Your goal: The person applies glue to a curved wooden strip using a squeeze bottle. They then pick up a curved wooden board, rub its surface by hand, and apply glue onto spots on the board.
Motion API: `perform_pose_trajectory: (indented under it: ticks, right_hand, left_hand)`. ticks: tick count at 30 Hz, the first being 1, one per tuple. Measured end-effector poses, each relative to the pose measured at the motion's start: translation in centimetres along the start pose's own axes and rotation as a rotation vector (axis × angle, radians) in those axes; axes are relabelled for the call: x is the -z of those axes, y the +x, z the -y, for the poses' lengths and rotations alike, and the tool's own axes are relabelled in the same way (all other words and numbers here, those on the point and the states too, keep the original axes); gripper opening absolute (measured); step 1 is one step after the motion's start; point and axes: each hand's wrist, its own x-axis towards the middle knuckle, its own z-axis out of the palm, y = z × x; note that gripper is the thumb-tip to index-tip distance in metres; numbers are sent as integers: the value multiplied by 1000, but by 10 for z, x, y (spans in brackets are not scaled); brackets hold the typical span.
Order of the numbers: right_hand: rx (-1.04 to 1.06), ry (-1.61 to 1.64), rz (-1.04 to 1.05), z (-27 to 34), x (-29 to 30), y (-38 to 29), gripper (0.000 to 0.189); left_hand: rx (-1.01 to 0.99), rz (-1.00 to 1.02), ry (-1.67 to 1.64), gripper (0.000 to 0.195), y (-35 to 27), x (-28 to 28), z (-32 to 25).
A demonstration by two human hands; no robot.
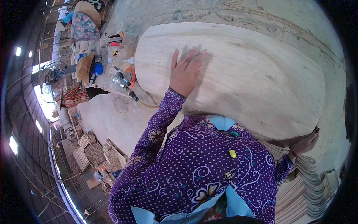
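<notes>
A large pale wooden panel (pixel 251 72) with rounded corners lies across the workbench in front of me. My left hand (pixel 186 71) rests or moves on its face with the fingers spread, the fingertips slightly blurred. At the panel's near right corner, my right hand (pixel 306 142) has its fingers at the edge; how firmly they grip is partly hidden. Beyond the panel's left end lies a pneumatic tool (pixel 122 80) with a hose, beside a roll of red-rimmed tape (pixel 130 77).
Stacked curved wooden pieces (pixel 313 184) stand at the lower right. On the left are a blue container (pixel 98 69), a red-capped bottle (pixel 115 44) and a co-worker's striped sleeve (pixel 75 96). Another person in a floral hat (pixel 85 26) is farther up. Wooden parts (pixel 95 154) are piled at lower left.
</notes>
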Motion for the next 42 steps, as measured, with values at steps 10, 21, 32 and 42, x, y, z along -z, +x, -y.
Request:
perform_pose_trajectory:
  ticks: [10, 21, 32, 42]
  right_hand:
    - [12, -41, 26, -2, 2, 4, 37]
    - [18, -69, 10, -1, 3, 5, 38]
    - [-14, -76, -3, -5, 9, 7, 40]
    - [11, -9, -13, -2, 8, 11, 38]
  left_hand:
    - [33, 31, -50, 25, 6, 3, -8]
    - [71, 30, -105, 26, 8, 4, -12]
    - [141, -172, -302, 15, 16, 7, -11]
    - [17, -112, -445, 10, 81, -25, -45]
